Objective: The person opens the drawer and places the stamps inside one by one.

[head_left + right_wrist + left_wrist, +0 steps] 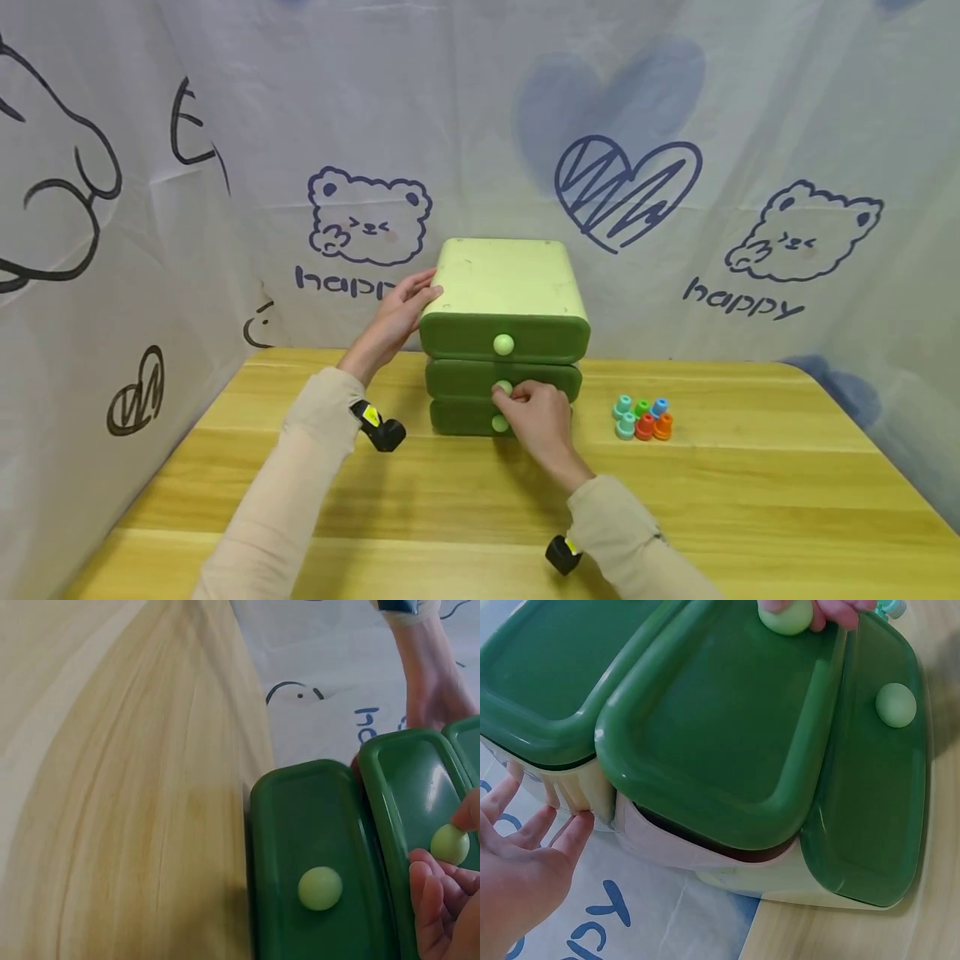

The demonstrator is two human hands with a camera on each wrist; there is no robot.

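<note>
A small three-drawer cabinet with a pale green top and dark green drawer fronts stands on the table. My right hand pinches the round pale knob of the middle drawer between thumb and fingers. That drawer front sits slightly forward, and a dark gap shows along its side in the left wrist view. With fingers extended, my left hand rests against the cabinet's left side, level with the top drawer. The bottom drawer lies below, its knob untouched.
Several small coloured cone-shaped pieces stand in a cluster on the wooden table, right of the cabinet. Behind the table hangs a white cloth with drawn bears and hearts, and more cloth closes off both sides.
</note>
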